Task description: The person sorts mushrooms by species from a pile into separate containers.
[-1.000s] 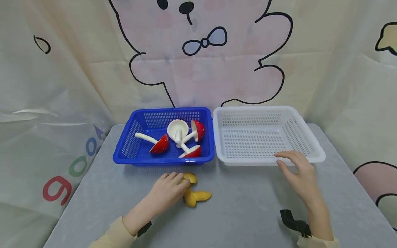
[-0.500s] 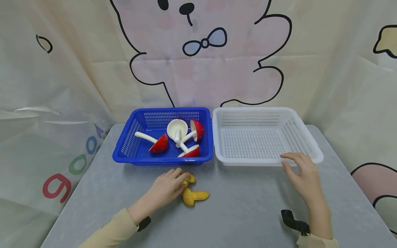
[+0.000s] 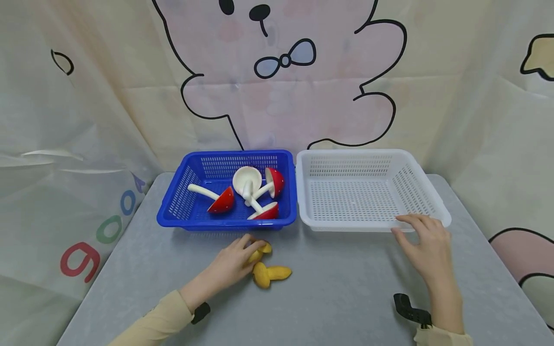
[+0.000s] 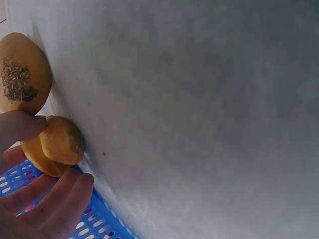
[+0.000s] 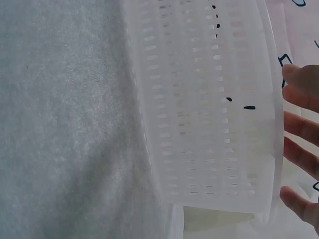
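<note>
My left hand [image 3: 229,263] pinches a yellow toy mushroom [image 4: 63,142] on the table, thumb on one side and fingers on the other. A second yellow mushroom [image 3: 271,274] lies just nearer, with a dark speckled patch on its cap [image 4: 22,74] in the left wrist view. My right hand [image 3: 428,247] is by the front right rim of the white basket [image 3: 337,227], fingers loosely bent and holding nothing. Whether its fingertips touch the rim I cannot tell.
Left of the white basket stands a blue basket [image 3: 225,225], their rims side by side. Several red-capped mushrooms with white stems, one a red mushroom [image 3: 222,202], lie in it. Behind the grey table [image 3: 337,302] hangs a printed curtain [image 3: 320,110].
My left hand has drawn slightly back, and its thumb and fingers have closed on the farther yellow mushroom. My right hand has shifted a little to the right along the white basket.
</note>
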A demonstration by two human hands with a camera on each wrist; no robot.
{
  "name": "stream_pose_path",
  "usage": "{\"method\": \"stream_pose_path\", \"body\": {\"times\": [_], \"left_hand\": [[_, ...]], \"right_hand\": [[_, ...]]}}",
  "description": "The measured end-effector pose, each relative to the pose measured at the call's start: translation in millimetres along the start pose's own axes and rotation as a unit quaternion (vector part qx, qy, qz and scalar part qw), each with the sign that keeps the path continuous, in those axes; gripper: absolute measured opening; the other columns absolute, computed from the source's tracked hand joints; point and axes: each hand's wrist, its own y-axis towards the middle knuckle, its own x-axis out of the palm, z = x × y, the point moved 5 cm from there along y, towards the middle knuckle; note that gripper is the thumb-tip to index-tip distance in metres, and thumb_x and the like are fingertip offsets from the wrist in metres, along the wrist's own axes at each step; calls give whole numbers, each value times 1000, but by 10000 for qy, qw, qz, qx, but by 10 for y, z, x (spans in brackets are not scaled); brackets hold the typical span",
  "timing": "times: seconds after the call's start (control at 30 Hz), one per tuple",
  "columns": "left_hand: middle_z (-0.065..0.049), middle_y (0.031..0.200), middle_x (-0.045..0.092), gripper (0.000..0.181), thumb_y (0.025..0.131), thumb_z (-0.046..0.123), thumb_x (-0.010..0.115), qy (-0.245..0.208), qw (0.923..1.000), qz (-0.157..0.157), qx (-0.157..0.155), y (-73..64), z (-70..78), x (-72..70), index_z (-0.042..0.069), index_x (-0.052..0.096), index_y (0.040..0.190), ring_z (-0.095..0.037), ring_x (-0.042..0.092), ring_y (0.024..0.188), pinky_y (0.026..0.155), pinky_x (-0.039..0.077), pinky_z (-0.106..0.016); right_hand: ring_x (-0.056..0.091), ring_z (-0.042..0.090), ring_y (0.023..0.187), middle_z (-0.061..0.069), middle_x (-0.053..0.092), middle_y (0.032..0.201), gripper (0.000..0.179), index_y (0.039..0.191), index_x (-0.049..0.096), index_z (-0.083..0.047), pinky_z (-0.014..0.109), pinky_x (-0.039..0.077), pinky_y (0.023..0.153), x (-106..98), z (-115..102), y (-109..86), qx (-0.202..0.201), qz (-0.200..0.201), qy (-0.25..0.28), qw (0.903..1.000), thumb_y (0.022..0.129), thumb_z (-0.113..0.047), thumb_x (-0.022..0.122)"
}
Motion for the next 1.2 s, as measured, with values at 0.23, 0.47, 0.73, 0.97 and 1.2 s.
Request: {"method": "stream_pose_path", "body": {"times": [0.23,0.47,0.73,0.97,1.2], "left_hand": [[1,113,55,53,81,15,77,-44,9999,116,83,-12,-1,34,27,56,128,-12,56,93,76,56,-28],[0,115,54,54,80,11,76,-18,9999,104,89,-25,14,36,26,55,128,-14,57,94,76,57,-29],[0,116,55,55,78,6,75,81,9994,329,88,-34,14,12,26,56,126,-15,56,93,71,55,-27],[-2,119,57,60,75,3,76,285,9981,535,70,-52,30,-62,27,56,127,-15,55,92,69,53,-24],[-4,125,57,66,74,3,78,388,9966,689,225,-58,78,-131,29,55,130,-19,57,98,74,55,-26]], "right_hand": [[52,42,96,21,66,101,28,97,69,-3,55,36,74,18,10,-11,0,-112,-274,9996,70,-2,77],[53,43,94,21,66,99,25,95,68,-2,57,38,74,24,-15,-6,-30,-106,-459,9989,71,0,76],[53,43,95,21,66,100,26,95,68,-2,57,39,75,26,-30,-11,2,-117,-524,9986,71,-2,78],[52,41,95,20,66,100,25,96,68,-3,56,38,75,37,-36,-13,48,-143,-524,9985,72,-2,77],[52,41,95,21,66,100,25,96,68,-3,57,38,76,24,-49,-12,73,-146,-536,9984,72,-2,77]]}}
